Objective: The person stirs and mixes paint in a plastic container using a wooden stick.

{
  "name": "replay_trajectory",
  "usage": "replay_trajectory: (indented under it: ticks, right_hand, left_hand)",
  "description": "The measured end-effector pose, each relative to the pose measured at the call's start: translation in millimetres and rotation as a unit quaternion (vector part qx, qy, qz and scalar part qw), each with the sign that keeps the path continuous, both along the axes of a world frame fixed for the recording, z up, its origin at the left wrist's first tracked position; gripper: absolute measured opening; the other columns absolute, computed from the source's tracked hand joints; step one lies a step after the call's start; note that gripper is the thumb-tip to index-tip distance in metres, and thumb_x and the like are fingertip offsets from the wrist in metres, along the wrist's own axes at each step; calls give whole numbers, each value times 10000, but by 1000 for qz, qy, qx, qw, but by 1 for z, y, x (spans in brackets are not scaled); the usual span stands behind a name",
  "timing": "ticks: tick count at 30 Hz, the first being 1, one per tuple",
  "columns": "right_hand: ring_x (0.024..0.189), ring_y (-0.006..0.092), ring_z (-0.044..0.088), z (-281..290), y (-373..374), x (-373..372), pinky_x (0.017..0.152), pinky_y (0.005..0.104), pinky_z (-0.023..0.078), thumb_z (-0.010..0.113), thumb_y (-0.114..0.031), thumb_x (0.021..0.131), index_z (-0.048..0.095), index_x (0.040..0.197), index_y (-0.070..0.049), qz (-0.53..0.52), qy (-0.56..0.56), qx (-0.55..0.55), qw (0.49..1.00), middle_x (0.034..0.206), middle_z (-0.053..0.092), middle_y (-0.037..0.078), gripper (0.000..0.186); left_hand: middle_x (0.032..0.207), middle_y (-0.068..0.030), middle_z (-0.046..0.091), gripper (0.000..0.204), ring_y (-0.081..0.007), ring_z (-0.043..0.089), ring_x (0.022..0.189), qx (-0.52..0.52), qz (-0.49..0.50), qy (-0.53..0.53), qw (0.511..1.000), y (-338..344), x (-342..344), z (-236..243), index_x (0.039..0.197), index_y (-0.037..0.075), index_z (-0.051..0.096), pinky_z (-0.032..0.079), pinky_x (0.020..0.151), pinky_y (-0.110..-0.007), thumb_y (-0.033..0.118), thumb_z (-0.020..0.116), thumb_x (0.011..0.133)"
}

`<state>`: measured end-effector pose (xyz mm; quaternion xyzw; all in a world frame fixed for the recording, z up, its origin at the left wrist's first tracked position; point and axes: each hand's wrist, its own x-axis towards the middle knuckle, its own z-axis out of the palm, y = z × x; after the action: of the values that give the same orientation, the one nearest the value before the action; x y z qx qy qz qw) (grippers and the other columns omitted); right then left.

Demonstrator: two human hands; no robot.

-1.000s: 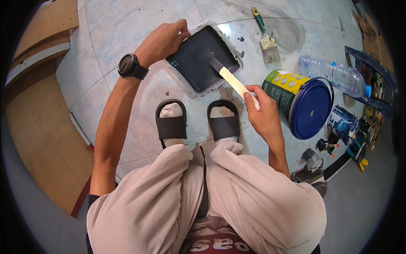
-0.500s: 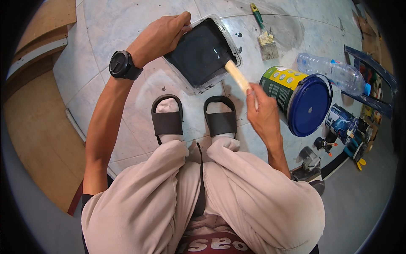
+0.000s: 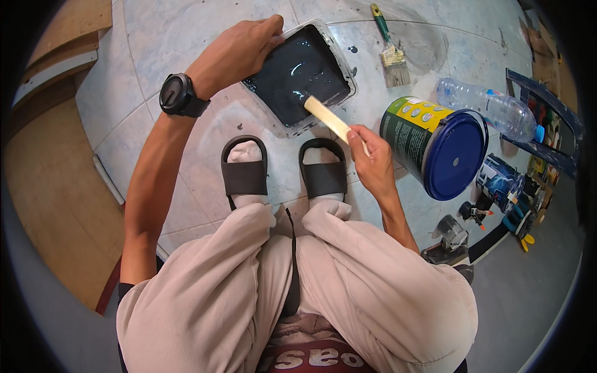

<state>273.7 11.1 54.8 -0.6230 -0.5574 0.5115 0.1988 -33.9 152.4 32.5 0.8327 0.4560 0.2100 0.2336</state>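
Observation:
A square clear plastic tub (image 3: pixel 346 73) stands on the tiled floor beyond my feet, holding black paint (image 3: pixel 287 81) with glossy ripples on its surface. My left hand (image 3: pixel 245 46) has its fingers closed on the tub's far left rim. In my right hand (image 3: pixel 373 160) is a pale wooden stick (image 3: pixel 328 118), gripped near its close end. The stick slants up and left over the tub's near edge, and its far end is dipped in the paint, near the middle. How deep that end reaches is hidden by the black liquid.
To the right lies a green and yellow paint bucket (image 3: pixel 407 130) with a blue lid (image 3: pixel 457 155). Beyond it are a clear plastic bottle (image 3: pixel 485 109) and a used paintbrush (image 3: pixel 390 53). Paint cans and tools crowd the far right. Wooden boards (image 3: pixel 56 205) stand at left.
My right hand has moved slightly left and nearer me, drawing the stick's dipped end from the tub's right side toward its middle. Ripples now show in the paint. The left hand stays at the rim.

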Motion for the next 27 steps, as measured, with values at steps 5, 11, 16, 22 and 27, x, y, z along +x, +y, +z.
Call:
replay_trajectory:
  ticks: [5,11,16,22,27]
  right_hand:
    - [590,136,510,-19,7,-8,550,335,428,549,-199,1052,655,1058,12,-28,2,24,999,670,570,63,236]
    - [616,81,474,-17,15,-18,559,284,402,536,-222,1064,656,1006,0,-20,-10,14,1000,672,539,57,259]
    - [657,98,483,-22,18,-16,591,289,414,553,-221,1052,641,1012,-6,-32,65,-32,997,688,514,70,236]
    - [662,117,508,-17,20,-20,611,334,452,561,-240,1052,633,989,2,-30,17,-13,999,678,529,76,260]
    - [695,95,496,-20,14,-23,629,311,452,568,-219,1048,644,1015,-7,-102,66,-50,991,688,532,73,228]
  left_hand:
    - [841,-237,656,162,-449,628,812,-9,-6,-5,1000,0,1,3,1013,13,506,481,719,-505,165,550,1042]
    - [921,-231,690,140,-454,648,880,-44,0,11,999,2,-2,8,1038,-5,513,504,747,-490,129,553,1030]
    - [980,-225,713,109,-459,660,931,-69,4,-10,998,1,0,10,1044,-12,520,526,774,-473,92,549,1027]
    - [957,-220,711,114,-460,655,919,-59,-1,13,998,2,1,14,1049,-12,522,518,765,-472,97,549,1029]
    - [908,-218,689,114,-457,642,869,-62,5,5,998,2,0,14,1047,-9,538,492,730,-473,102,558,1034]
